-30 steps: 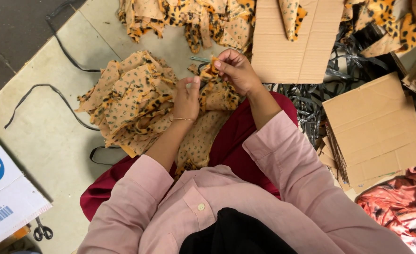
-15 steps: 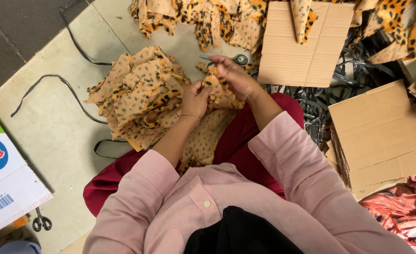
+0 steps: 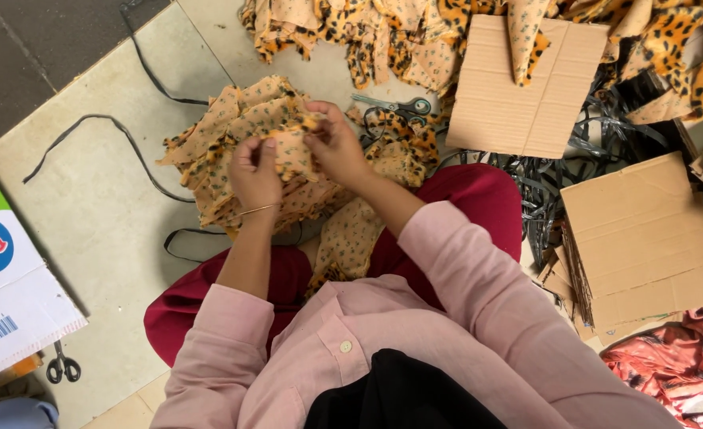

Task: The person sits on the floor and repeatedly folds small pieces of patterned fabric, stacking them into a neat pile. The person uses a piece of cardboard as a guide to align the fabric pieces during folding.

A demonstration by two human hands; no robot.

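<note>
While both hands work over the lap, the left hand (image 3: 254, 171) and right hand (image 3: 334, 147) each pinch an edge of a small leopard-print fabric piece (image 3: 292, 151), fingers closed on it, held just above the stack of cut pieces (image 3: 224, 159) on the floor. Cloth looks thin, soft & light, prob. floppy, so best gripped at edges/corners w/ fingertips. Farther out: scissors (image 3: 395, 105) beside cardboard sheet (image 3: 526, 91), black straps (image 3: 113, 135) near the floor's left edge.
</note>
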